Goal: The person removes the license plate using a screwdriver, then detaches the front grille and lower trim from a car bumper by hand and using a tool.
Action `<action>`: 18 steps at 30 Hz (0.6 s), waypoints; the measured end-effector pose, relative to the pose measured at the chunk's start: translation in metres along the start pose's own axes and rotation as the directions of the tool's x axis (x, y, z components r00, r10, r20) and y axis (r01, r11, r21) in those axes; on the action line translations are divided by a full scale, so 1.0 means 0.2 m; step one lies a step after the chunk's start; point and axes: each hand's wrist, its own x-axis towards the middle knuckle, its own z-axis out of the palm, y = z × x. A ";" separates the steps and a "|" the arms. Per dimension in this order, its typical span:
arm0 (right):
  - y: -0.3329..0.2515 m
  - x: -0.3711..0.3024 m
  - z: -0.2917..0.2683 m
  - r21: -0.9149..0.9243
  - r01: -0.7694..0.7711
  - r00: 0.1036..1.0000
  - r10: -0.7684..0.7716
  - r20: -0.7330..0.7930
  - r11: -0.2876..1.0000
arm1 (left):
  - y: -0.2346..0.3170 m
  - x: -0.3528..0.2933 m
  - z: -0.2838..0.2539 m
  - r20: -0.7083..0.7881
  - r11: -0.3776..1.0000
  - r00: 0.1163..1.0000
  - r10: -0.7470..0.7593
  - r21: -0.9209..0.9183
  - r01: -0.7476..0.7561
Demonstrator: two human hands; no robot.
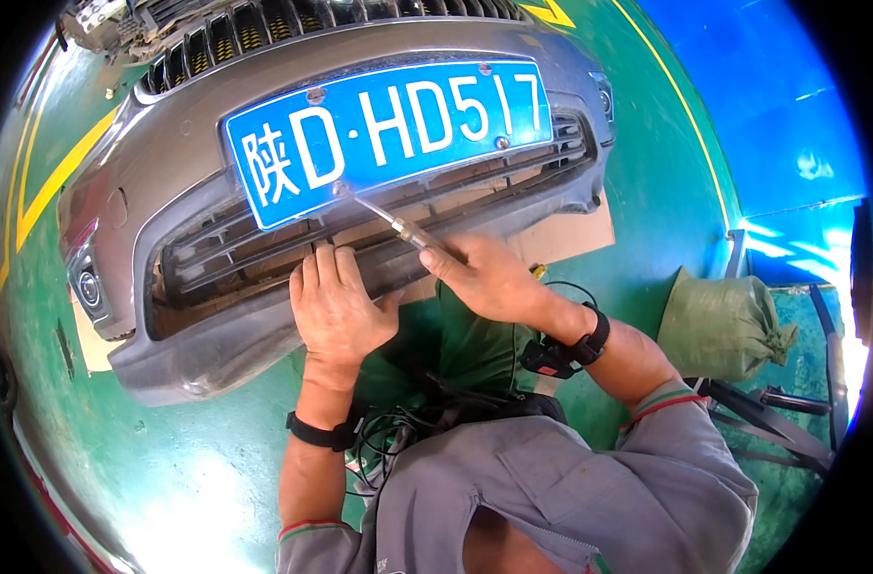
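A grey-brown car front bumper [174, 158] lies before me, with a blue licence plate [389, 170] across its middle. My right hand [489, 277] is closed around the handle of a screwdriver [406, 230]. The screwdriver slants up to the left, its tip at the plate's lower left fastener [339, 189]. At the lower right of the plate sits a screw [501, 143]; round fasteners also show along its top edge. My left hand [343, 304] rests on the bumper's lower lip, fingers stretched over the edge toward the lower grille [231, 239].
Cardboard [575, 225] lies under the bumper on the green floor [637, 172]. To the right stand a tied green sack [723, 325] and a dark metal frame [790, 421]. Black cables [384, 430] gather at my waist. Another car part [121, 29] is at the far left.
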 end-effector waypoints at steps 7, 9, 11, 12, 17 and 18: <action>0.07 -0.02 0.07 -0.413 0.150 0.966 -0.223 -0.134 0.898 | 0.00 0.01 0.00 0.005 1.000 1.000 -0.001 0.012 0.001; 0.09 -0.02 0.10 -0.456 0.152 0.963 -0.236 -0.132 0.877 | 0.00 0.00 0.00 0.010 1.000 1.000 -0.006 0.013 0.006; 0.12 -0.01 0.12 -0.515 0.166 0.950 -0.276 -0.145 0.841 | -0.01 0.00 0.00 0.003 1.000 1.000 0.001 0.007 -0.001; 0.12 -0.01 0.12 -0.515 0.166 0.950 -0.276 -0.145 0.841 | -0.01 0.01 0.00 0.003 1.000 1.000 0.001 0.008 -0.001; 0.03 -0.02 0.00 -0.389 0.180 0.957 -0.252 -0.142 0.904 | -0.01 0.01 0.01 -0.017 1.000 1.000 0.022 -0.003 -0.022; 0.01 0.00 -0.05 -0.389 0.181 0.957 -0.252 -0.142 0.903 | -0.01 0.00 0.01 -0.017 1.000 1.000 0.021 -0.002 -0.021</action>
